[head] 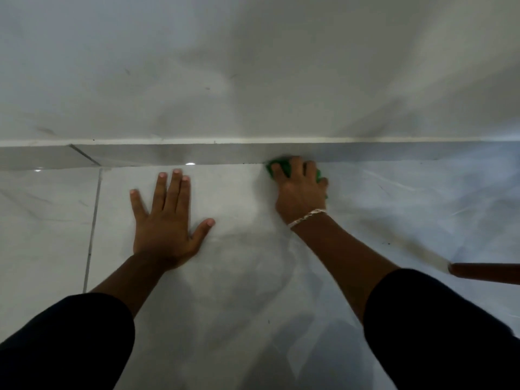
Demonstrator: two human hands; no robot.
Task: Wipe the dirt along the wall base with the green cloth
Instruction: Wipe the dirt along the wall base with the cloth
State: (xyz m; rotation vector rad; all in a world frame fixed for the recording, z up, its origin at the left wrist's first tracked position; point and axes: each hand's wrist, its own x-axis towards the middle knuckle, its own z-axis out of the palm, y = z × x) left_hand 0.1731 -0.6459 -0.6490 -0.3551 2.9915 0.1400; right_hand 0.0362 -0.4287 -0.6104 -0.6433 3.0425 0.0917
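Note:
A green cloth [277,166] is bunched under my right hand [301,190], pressed against the foot of the grey skirting strip [197,154] where the white wall meets the tiled floor. Only the cloth's left edge and a sliver at the right show; my fingers cover the middle. A pale bracelet circles my right wrist. My left hand [166,218] lies flat on the floor tile to the left, fingers spread, holding nothing, a hand's width short of the skirting. Small dark specks dot the seam just left of the cloth.
Glossy white floor tiles [253,277] fill the foreground, with a grout line [92,220] running down the left. A brown wooden leg or handle [484,273] juts in at the right edge. The white wall [253,66] rises above the skirting.

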